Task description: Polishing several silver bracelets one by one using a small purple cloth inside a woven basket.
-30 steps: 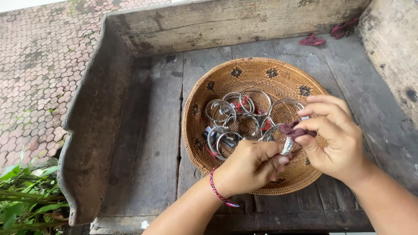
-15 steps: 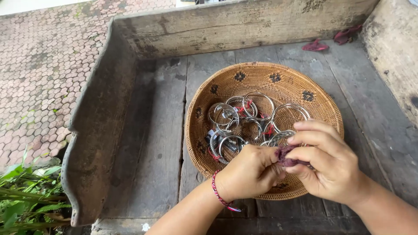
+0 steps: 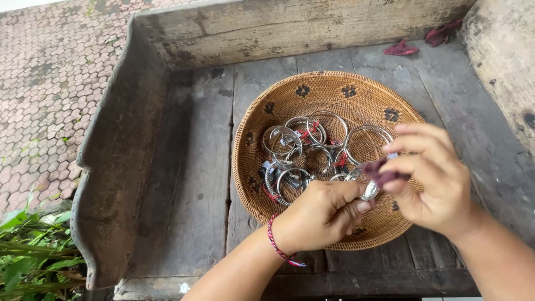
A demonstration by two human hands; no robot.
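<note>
Beneath everything lies the weathered grey wooden counter (image 3: 195, 184) with its raised plank sides, and beyond its left edge a pavement of small reddish hexagonal bricks (image 3: 44, 83). On the counter sits my round, shallow woven rattan basket (image 3: 334, 95) with dark flower marks on its wall. In it lies a loose heap of silver metal bangles (image 3: 304, 147), some with bits of red thread on them. Two crumpled dark red cloth scraps (image 3: 421, 42) lie on the counter's far right corner, well apart from the basket.

Over the near rim of the basket my left hand (image 3: 320, 214), a red braided thread bracelet (image 3: 277, 248) on its wrist, is closed around a small silver piece (image 3: 369, 191), which pokes out to the right of my fingertips. My right hand (image 3: 432, 181) lies just to the right of it and pinches a small purplish cloth (image 3: 379, 171) against that piece, thumb and fingers pressed together. The two hands nearly touch; the heap of bangles lies just beyond them, nearer my left.
</note>
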